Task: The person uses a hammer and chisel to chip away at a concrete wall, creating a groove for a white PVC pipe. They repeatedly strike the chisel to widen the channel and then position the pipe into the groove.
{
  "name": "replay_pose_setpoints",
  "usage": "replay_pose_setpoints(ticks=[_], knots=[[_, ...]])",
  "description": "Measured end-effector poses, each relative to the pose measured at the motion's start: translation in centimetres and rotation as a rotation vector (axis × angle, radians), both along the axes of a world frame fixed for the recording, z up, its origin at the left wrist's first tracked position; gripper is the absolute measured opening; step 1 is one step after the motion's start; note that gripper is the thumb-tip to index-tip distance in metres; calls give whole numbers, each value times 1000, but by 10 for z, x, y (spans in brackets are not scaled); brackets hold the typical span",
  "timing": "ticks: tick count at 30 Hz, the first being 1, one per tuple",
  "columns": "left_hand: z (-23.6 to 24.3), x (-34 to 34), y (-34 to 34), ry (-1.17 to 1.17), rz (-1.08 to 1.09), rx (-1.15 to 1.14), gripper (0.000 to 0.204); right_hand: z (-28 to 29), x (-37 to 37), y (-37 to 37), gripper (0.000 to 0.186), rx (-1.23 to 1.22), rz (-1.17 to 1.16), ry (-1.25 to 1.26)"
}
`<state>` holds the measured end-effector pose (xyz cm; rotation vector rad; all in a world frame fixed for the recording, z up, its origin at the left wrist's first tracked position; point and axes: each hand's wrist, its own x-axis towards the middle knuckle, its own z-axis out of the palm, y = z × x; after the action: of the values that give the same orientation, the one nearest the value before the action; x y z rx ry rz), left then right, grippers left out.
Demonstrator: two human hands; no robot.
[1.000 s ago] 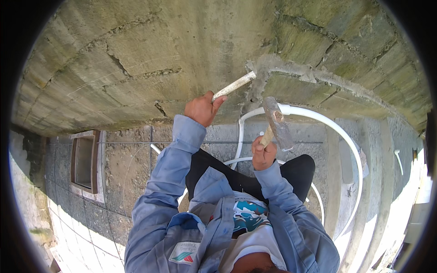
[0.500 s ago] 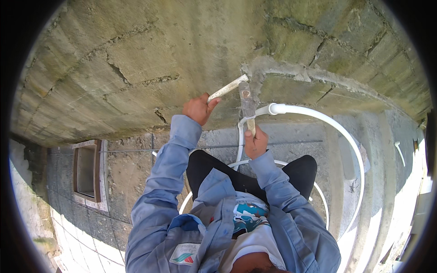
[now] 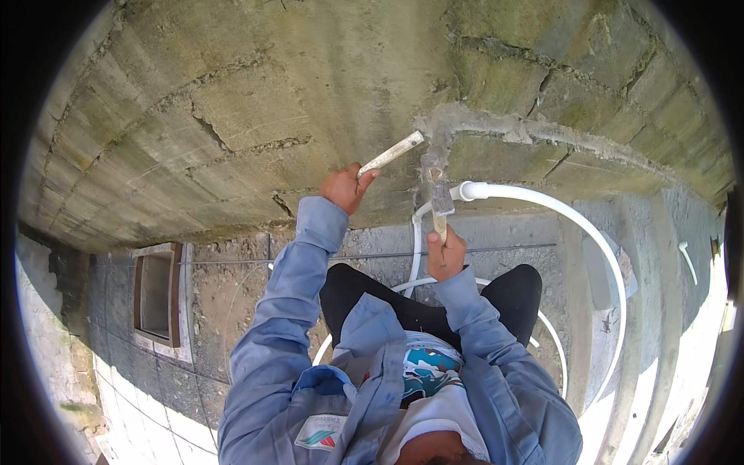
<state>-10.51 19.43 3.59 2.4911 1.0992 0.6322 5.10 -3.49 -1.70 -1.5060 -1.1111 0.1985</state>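
My left hand (image 3: 342, 188) is closed round a pale, dirt-streaked chisel (image 3: 394, 152), which slants up and right in front of the block wall (image 3: 341, 93). A dark spot marks the chisel's upper end, while its other end is hidden behind my fist. In my right hand (image 3: 446, 256) is a hammer (image 3: 438, 190), gripped by its short light handle, with its grey, worn head pointing toward the wall. The hammer head hangs to the right of the chisel and below its upper end, apart from it. Behind the hammer a strip of grey mortar (image 3: 496, 124) crosses the wall.
A white flexible pipe (image 3: 546, 200) with a coupling (image 3: 470, 191) loops from beside the hammer to the right and round my legs. A thin rod (image 3: 511, 247) crosses low before the wall. At left is a brown-framed box (image 3: 175, 294); ridged concrete (image 3: 665, 256) lies at right.
The hammer head has shifted down and right, away from the chisel's upper end, and my right hand has lowered with it. The chisel stays at nearly the same slant.
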Motion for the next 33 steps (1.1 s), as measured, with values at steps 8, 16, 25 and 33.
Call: replay_pose_setpoints(ticks=[8,16,25,33], knots=[[26,2,-24,104,62,25,66,-23,13,24,40,31,104,210],[24,1,-12,97,28,49,69,27,-8,-1,31,246,73,-87],[20,2,-2,53,-37,28,63,-22,6,40,39,-34,14,-45],[24,-3,-2,13,-47,-13,61,11,3,18,33,410,215,-139]])
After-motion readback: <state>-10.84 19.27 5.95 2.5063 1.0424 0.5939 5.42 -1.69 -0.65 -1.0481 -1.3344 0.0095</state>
